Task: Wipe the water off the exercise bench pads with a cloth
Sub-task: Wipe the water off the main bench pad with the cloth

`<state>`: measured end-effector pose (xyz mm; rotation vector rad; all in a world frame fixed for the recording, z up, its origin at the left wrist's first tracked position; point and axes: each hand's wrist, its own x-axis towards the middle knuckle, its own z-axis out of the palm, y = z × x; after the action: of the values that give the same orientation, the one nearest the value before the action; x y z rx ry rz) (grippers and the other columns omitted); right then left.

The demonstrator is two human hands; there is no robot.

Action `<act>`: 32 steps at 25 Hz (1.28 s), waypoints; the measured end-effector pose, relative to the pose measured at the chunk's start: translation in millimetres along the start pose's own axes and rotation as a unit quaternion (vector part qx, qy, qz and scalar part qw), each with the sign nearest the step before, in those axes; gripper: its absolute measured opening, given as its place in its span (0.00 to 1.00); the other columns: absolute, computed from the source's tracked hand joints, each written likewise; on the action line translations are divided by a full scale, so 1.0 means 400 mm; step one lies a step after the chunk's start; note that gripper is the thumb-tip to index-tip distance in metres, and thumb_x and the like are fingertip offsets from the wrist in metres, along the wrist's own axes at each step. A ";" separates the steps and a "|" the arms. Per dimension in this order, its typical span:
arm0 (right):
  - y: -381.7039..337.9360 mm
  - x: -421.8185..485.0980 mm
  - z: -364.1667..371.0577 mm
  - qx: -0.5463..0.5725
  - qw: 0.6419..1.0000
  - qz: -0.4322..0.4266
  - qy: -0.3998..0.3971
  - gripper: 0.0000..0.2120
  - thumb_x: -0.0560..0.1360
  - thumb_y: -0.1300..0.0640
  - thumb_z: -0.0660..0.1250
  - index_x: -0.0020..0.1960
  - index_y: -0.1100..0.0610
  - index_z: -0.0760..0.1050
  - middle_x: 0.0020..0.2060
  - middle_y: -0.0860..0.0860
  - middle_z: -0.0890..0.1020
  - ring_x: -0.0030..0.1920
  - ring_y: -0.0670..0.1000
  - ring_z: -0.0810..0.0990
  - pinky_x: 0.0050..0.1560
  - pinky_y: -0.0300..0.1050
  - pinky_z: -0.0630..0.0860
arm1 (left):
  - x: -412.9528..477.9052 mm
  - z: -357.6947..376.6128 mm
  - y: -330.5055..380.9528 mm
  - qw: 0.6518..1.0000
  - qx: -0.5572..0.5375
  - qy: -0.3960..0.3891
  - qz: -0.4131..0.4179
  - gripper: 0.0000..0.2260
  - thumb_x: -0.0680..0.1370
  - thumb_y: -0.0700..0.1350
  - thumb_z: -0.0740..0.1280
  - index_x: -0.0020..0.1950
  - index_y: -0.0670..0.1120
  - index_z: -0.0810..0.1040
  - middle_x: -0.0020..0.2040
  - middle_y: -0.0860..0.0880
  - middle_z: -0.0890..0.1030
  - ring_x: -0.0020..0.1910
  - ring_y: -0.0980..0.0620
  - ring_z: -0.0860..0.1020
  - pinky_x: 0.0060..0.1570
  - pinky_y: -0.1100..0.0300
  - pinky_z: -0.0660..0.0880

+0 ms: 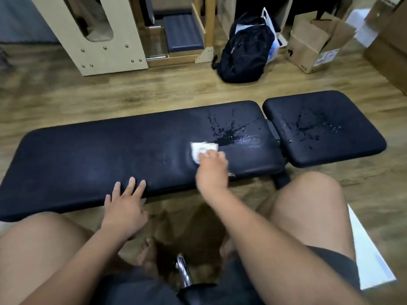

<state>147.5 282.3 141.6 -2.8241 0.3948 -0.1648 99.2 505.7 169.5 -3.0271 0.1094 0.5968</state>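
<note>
We read no text anywhere in this view. The open cardboard box on the floor carries white stick-on labels, a dark printed mark and a small print near its bottom edge, all too blurred to make out. The blue print on the white bag behind the backpack is also illegible.

Head cam, wide-angle, looks fwd & down, close over bench.

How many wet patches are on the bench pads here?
2. The first splash lies at the right end of the long pad, just past the cloth in the right hand; the second splash covers the short pad on the right. Stray droplets ring both.
</note>
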 end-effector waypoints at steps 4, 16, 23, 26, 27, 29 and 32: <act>-0.190 -0.083 -0.024 0.005 0.955 -0.247 -0.164 0.16 0.77 0.61 0.57 0.59 0.53 0.78 0.56 0.54 0.76 0.56 0.57 0.69 0.52 0.49 0.71 | 0.024 -0.013 -0.015 0.998 -0.007 0.049 0.027 0.30 0.74 0.49 0.65 0.77 0.53 0.63 0.78 0.47 0.62 0.77 0.39 0.57 0.75 0.41 0.55; 0.144 0.023 -0.093 -0.049 0.998 0.041 0.029 0.16 0.63 0.63 0.60 0.46 0.59 0.82 0.47 0.61 0.79 0.43 0.63 0.73 0.44 0.51 0.71 | 0.055 0.042 -0.007 0.981 0.005 0.111 0.159 0.32 0.63 0.47 0.66 0.66 0.39 0.77 0.66 0.40 0.77 0.63 0.38 0.76 0.62 0.41 0.75; -0.194 -0.051 0.018 0.082 0.961 -0.235 -0.124 0.14 0.70 0.62 0.63 0.50 0.52 0.82 0.53 0.50 0.79 0.51 0.58 0.73 0.50 0.51 0.74 | 0.050 0.060 -0.022 0.978 -0.035 0.128 0.159 0.34 0.63 0.43 0.69 0.69 0.38 0.74 0.69 0.40 0.75 0.70 0.38 0.72 0.67 0.41 0.71; 0.064 0.018 -0.050 0.065 0.985 -0.143 -0.071 0.15 0.66 0.64 0.63 0.48 0.54 0.84 0.51 0.52 0.82 0.51 0.60 0.76 0.52 0.51 0.77 | 0.025 0.058 -0.013 0.983 -0.021 0.117 0.138 0.36 0.67 0.44 0.71 0.75 0.41 0.68 0.76 0.42 0.67 0.75 0.41 0.64 0.73 0.44 0.62; 0.170 0.042 -0.085 0.052 0.993 -0.094 -0.045 0.15 0.67 0.63 0.63 0.49 0.55 0.84 0.51 0.53 0.82 0.52 0.60 0.77 0.53 0.50 0.77 | 0.021 0.055 -0.005 0.985 -0.021 0.111 0.134 0.35 0.70 0.45 0.69 0.77 0.42 0.64 0.78 0.43 0.63 0.77 0.42 0.60 0.75 0.46 0.58; 0.338 0.071 -0.163 0.007 0.999 -0.027 -0.025 0.16 0.69 0.62 0.61 0.52 0.57 0.83 0.52 0.56 0.82 0.53 0.61 0.79 0.55 0.48 0.75 | 0.021 0.052 0.006 0.985 -0.028 0.113 0.127 0.35 0.74 0.47 0.65 0.79 0.44 0.58 0.80 0.45 0.57 0.79 0.44 0.54 0.77 0.48 0.51; 0.388 0.089 -0.206 -0.027 0.997 0.070 -0.027 0.16 0.70 0.64 0.63 0.55 0.54 0.82 0.55 0.57 0.81 0.54 0.63 0.79 0.55 0.51 0.75 | 0.020 0.042 0.016 0.984 -0.062 0.126 0.108 0.32 0.74 0.48 0.63 0.77 0.43 0.63 0.79 0.44 0.62 0.78 0.43 0.58 0.77 0.47 0.54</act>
<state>130.0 107.6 177.1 -2.8329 0.5901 -0.0495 99.6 500.1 150.6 -3.2223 0.4331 0.2338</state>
